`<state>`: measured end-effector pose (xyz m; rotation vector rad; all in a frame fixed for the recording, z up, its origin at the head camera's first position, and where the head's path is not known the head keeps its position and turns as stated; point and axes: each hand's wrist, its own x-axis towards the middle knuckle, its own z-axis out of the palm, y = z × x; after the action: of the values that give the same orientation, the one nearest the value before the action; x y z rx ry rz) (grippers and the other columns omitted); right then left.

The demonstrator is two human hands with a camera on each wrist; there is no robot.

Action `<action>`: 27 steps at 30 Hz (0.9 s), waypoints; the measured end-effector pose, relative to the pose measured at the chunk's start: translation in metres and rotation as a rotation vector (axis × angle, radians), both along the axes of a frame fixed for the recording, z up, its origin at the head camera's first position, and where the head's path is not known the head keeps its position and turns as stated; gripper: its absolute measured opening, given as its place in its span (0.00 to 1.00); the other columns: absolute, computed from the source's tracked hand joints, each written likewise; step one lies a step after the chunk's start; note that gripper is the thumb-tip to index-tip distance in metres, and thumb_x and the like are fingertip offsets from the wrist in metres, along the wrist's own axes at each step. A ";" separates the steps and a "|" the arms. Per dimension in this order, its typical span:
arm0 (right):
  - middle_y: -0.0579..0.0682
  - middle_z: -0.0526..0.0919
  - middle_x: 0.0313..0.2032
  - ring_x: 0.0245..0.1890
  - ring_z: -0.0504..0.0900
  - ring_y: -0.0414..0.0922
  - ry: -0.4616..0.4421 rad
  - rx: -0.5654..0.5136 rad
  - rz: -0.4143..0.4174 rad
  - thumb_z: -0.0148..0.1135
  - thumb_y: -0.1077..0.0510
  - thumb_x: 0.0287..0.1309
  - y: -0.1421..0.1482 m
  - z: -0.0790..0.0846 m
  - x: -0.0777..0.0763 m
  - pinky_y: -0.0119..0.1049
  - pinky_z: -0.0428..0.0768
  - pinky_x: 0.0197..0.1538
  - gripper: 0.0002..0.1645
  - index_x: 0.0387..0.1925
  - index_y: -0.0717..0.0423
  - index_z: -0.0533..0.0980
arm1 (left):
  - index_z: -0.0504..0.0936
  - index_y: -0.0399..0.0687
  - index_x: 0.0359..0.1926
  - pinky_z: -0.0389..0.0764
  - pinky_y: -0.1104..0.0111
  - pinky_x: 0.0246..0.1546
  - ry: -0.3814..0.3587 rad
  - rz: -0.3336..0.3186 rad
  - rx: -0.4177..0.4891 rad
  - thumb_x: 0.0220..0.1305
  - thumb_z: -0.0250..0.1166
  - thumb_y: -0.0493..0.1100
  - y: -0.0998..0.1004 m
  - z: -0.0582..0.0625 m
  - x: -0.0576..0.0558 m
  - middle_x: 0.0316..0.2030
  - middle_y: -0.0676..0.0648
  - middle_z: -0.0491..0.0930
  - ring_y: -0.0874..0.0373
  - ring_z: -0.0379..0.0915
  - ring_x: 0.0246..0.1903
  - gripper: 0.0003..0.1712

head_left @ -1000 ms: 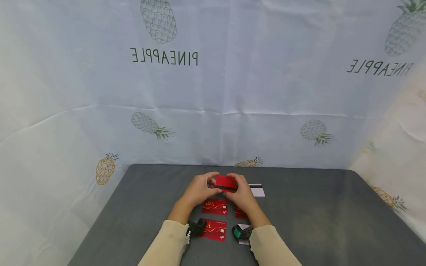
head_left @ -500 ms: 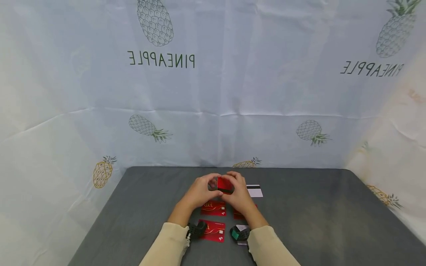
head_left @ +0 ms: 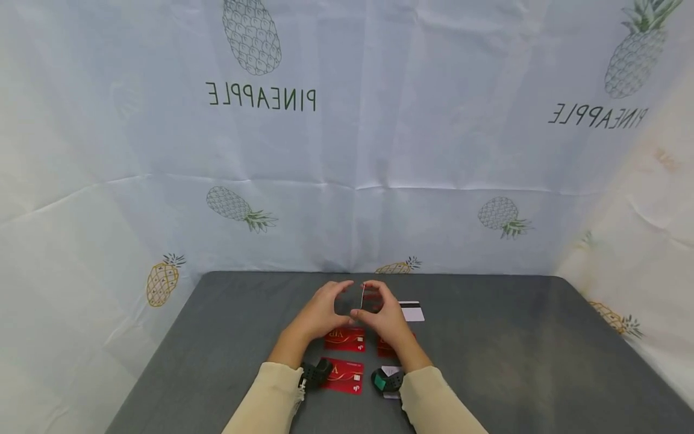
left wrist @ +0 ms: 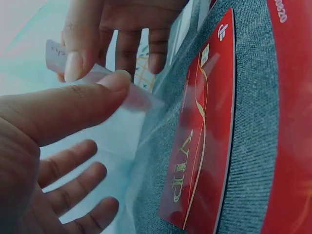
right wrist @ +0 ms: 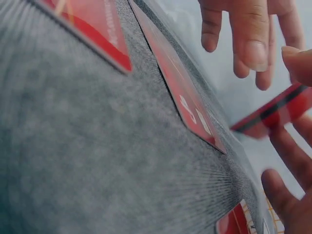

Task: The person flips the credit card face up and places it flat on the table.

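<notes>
My right hand [head_left: 388, 319] pinches a bank-style card [head_left: 362, 296] between thumb and fingers above the table. The card stands nearly edge-on in the head view. From the right wrist, this card [right wrist: 273, 113] shows a red face with a black stripe; its other side looks pale from the left wrist. My left hand [head_left: 318, 311] is just left of it, thumb and fingers spread apart around a gap. Below the hands lie a red VIP card [head_left: 345, 339], a second red VIP card [head_left: 344, 377] nearer me, and another red card [head_left: 386, 348] partly hidden by my right hand.
A white card with a black stripe [head_left: 412, 311] lies right of my right hand. Another white card [head_left: 391, 395] is partly covered by the right wrist strap [head_left: 387, 381]. The dark grey table [head_left: 488, 349] ends at a pineapple-print curtain [head_left: 347, 229].
The red, black-striped card has turned from facing the head camera to nearly edge-on in my right hand. My left fingers have come off it. The head view has shifted slightly.
</notes>
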<state>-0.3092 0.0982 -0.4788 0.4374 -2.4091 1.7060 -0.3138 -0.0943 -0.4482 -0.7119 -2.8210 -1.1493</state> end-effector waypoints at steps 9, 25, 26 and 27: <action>0.58 0.73 0.63 0.58 0.79 0.57 -0.185 -0.264 0.221 0.73 0.66 0.52 0.000 0.000 0.000 0.39 0.83 0.49 0.42 0.65 0.51 0.62 | 0.72 0.49 0.66 0.71 0.46 0.60 -0.074 0.025 -0.034 0.53 0.76 0.45 -0.003 -0.006 0.001 0.63 0.41 0.68 0.43 0.63 0.63 0.39; 0.53 0.79 0.55 0.53 0.78 0.51 -0.060 -0.035 -0.004 0.77 0.60 0.47 0.000 -0.010 -0.006 0.50 0.75 0.60 0.40 0.62 0.53 0.69 | 0.76 0.52 0.56 0.65 0.39 0.58 -0.019 0.206 -0.025 0.49 0.78 0.45 -0.008 -0.007 -0.003 0.60 0.42 0.72 0.43 0.64 0.61 0.32; 0.53 0.78 0.56 0.55 0.77 0.51 -0.058 -0.005 -0.025 0.77 0.58 0.47 0.000 -0.011 -0.007 0.52 0.73 0.62 0.41 0.63 0.52 0.69 | 0.76 0.51 0.56 0.65 0.39 0.58 -0.024 0.210 -0.021 0.49 0.78 0.46 -0.008 -0.006 -0.003 0.60 0.42 0.72 0.43 0.64 0.61 0.33; 0.53 0.78 0.57 0.57 0.76 0.51 -0.060 0.027 -0.043 0.77 0.56 0.47 0.000 -0.011 -0.008 0.54 0.70 0.64 0.42 0.64 0.52 0.69 | 0.76 0.51 0.57 0.64 0.38 0.58 -0.028 0.213 -0.020 0.49 0.78 0.45 -0.007 -0.006 -0.003 0.61 0.41 0.71 0.43 0.64 0.62 0.33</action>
<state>-0.3176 0.0984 -0.4903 0.3392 -2.4675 1.6940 -0.3167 -0.1016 -0.4543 -0.3857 -2.8483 -1.1057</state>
